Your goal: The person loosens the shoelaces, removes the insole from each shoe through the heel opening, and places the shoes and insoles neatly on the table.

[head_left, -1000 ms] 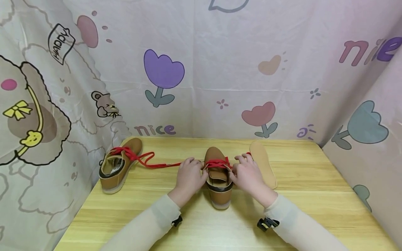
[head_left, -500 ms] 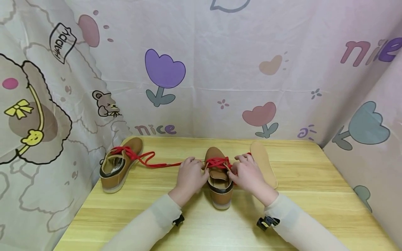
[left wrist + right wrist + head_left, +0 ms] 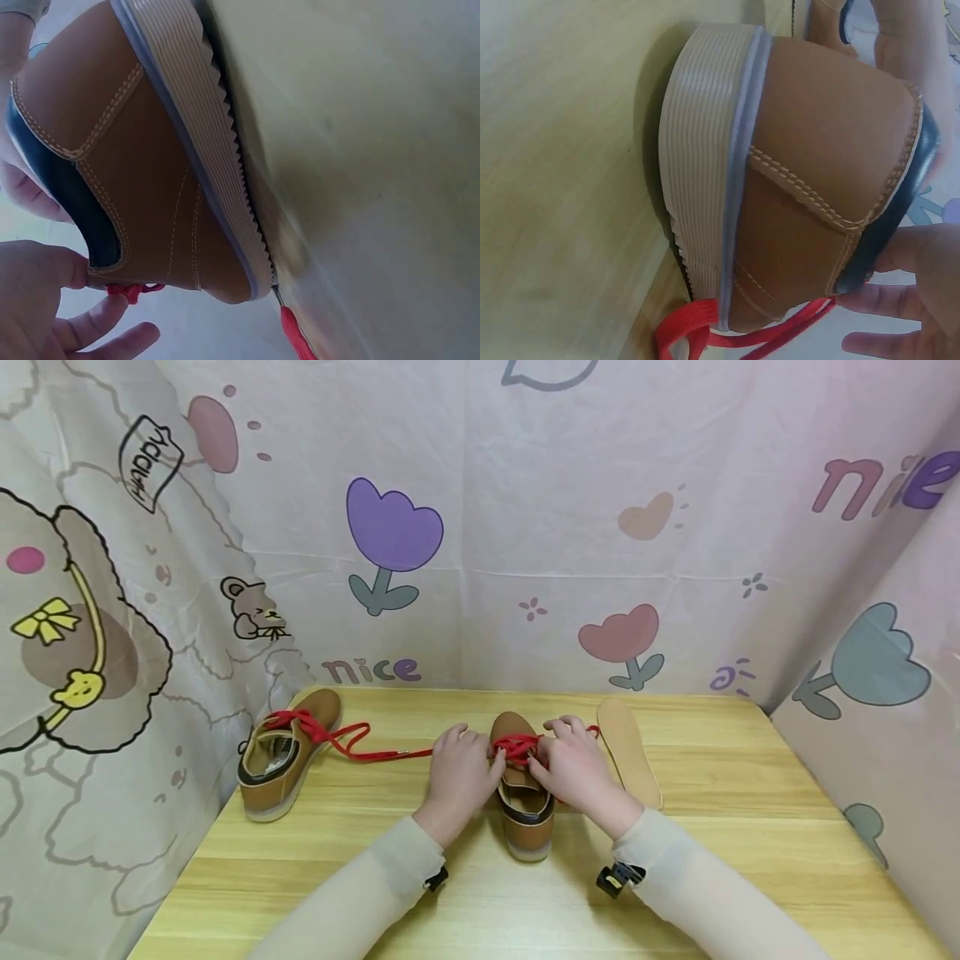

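Note:
A brown shoe [image 3: 528, 835] with red laces [image 3: 516, 746] stands upright mid-table, its toe pointing away. At its left side is my left hand [image 3: 462, 777]; in the left wrist view, the thumb and index finger [image 3: 96, 322] pinch the lace flap's edge by the red lace. From the other side my right hand [image 3: 577, 772] pinches the opposite flap near its top corner, the thumb [image 3: 900, 251] over the dark collar's end. Both thumbs lie over the laced opening. The fingers partly hide the flaps.
A second brown shoe [image 3: 264, 797] with red laces stands at the left edge of the wooden table [image 3: 337, 877]. Its lace [image 3: 375, 757] stretches toward the middle shoe. A tan insole [image 3: 632, 760] lies right of my right hand. A patterned curtain [image 3: 480, 527] hangs behind.
Both hands have shifted inward and slightly forward over the shoe, thumbs closer together. The flaps have drawn together and the opening between them has narrowed.

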A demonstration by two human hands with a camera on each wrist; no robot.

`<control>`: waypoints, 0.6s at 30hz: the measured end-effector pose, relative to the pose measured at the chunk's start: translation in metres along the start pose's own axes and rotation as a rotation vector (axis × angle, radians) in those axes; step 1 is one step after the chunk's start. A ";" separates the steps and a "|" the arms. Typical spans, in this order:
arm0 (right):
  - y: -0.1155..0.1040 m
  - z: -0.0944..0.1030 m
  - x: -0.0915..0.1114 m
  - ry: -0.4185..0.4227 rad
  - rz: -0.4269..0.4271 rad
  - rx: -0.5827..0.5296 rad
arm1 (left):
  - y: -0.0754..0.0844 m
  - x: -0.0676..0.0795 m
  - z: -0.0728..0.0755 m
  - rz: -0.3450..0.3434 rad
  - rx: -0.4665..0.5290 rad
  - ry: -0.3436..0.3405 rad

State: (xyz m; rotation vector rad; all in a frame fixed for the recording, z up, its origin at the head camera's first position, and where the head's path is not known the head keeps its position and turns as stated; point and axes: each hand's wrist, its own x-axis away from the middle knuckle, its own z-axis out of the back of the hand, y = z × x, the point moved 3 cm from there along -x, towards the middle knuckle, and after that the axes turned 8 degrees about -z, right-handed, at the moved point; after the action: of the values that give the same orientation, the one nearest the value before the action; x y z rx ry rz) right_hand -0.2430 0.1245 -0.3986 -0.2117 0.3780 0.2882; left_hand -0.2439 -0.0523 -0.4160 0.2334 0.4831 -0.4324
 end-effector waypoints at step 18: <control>0.016 0.005 -0.003 -0.036 -0.095 0.024 | -0.007 -0.002 0.001 -0.002 -0.100 -0.037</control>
State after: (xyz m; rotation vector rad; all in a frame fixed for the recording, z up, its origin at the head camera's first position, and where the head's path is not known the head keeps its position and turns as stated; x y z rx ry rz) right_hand -0.2493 0.1403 -0.3957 -0.1998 0.3349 0.1940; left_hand -0.2486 -0.0584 -0.4154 0.1282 0.4672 -0.4131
